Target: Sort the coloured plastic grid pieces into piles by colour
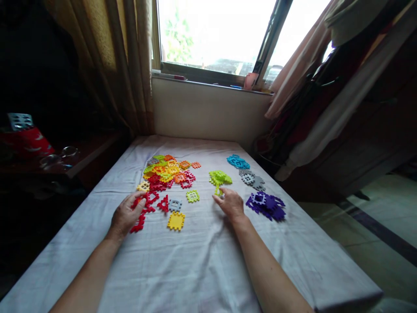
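Dim room, lit by a window (215,34) ahead, with a pale cloth (182,274) spread over the tabletop (319,261). Far out to the left of the left hand (126,214), a red container (26,143) in shadow. Left thumb and fingers curled close together at some red tiles (138,224); firm grip on any one impossible to make out. Just past those fingertips, a cream tile (143,186), then a mixed pile (174,167). Possibly prone to sliding together after a careless nudge. Loose between the two well-separated hands: a red triangular tile (163,203), a gray tile (175,205), a yellow tile (176,221) and a loose green tile (193,196). Right hand (233,204) pinched on an upright green tile (217,189), just short of a green pile (221,177). Likely to topple if released early, or to scatter the pile if pushed too hard. Beyond and right of that hand, a blue pile (238,162) and a gray pile (259,182); nearer its wrist, a purple pile (269,206). Probably easy to disturb with a sideways swing, or with a tug on the creased cloth.
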